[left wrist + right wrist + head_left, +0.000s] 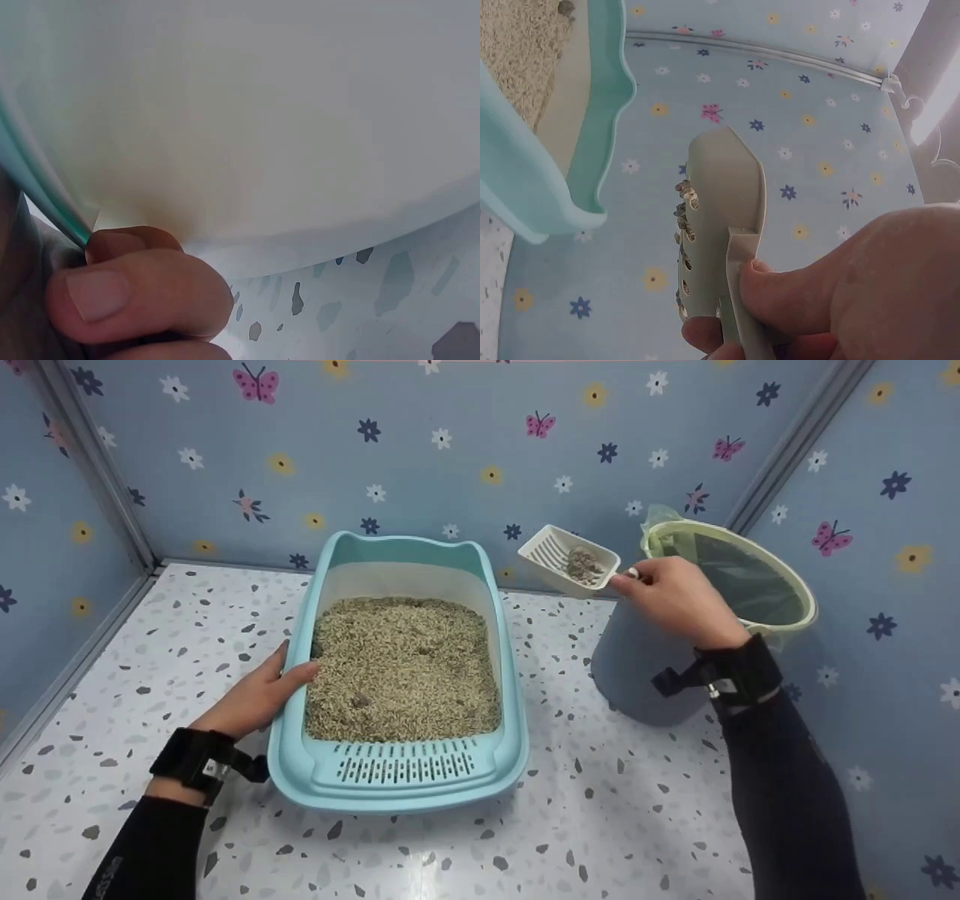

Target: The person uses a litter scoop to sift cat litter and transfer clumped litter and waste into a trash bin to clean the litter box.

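Observation:
A light-blue litter box (517,735), filled with tan pellet litter (405,667), stands on the speckled surface. My left hand (259,694) grips its left rim, thumb over the top; in the left wrist view the fingers (150,292) curl under the rim beside the pale outer wall. To the right of the box, my right hand (686,600) holds a white slotted litter scoop (555,576) by its handle, in the air. Greyish clumps (583,564) lie in the scoop near its handle end. The right wrist view shows bits poking through the scoop's slots (690,236).
A grey-blue waste bin (645,675) with a green liner bag (750,585) and cream rim stands at right, partly behind my right hand and wrist. Flowered blue panels (442,465) enclose the back and both sides. A few dark clumps (361,700) lie on the litter.

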Demonstrator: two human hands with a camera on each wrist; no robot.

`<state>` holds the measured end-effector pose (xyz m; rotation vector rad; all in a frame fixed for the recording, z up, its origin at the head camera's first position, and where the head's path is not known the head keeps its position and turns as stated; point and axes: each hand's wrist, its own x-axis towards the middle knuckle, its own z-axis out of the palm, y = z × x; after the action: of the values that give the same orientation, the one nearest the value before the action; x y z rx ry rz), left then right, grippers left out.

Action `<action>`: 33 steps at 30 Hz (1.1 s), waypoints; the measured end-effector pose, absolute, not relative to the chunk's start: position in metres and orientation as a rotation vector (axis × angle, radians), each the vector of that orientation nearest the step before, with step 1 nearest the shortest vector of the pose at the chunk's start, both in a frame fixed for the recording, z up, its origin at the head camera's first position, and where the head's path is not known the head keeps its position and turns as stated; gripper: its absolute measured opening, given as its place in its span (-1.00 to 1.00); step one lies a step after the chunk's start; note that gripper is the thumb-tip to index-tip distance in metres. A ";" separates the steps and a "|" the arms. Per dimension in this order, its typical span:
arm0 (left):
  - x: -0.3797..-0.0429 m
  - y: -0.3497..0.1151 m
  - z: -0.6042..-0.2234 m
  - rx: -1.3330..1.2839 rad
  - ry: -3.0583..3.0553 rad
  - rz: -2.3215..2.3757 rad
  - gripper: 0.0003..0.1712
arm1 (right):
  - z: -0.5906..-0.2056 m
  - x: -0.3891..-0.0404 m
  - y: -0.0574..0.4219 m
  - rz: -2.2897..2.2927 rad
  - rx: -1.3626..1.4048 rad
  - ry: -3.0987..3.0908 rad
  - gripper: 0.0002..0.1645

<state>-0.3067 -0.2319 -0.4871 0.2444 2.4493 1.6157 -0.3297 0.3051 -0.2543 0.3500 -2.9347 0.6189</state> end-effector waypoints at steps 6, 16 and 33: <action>-0.307 -0.234 -0.487 0.230 2.463 1.588 0.02 | -0.238 -0.332 0.337 0.614 0.242 -2.909 -0.34; -0.308 -0.235 -0.487 0.227 2.473 1.574 0.05 | -0.217 -0.340 0.384 0.621 -0.056 -2.927 -0.31; -0.310 -0.236 -0.489 0.226 2.493 1.557 0.06 | -0.220 -0.341 0.430 0.281 -0.239 -2.931 -0.31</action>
<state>-0.3095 -0.2356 -0.4890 0.2262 2.4932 1.5569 -0.3409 0.4305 -0.2200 -0.2386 -2.9311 0.2806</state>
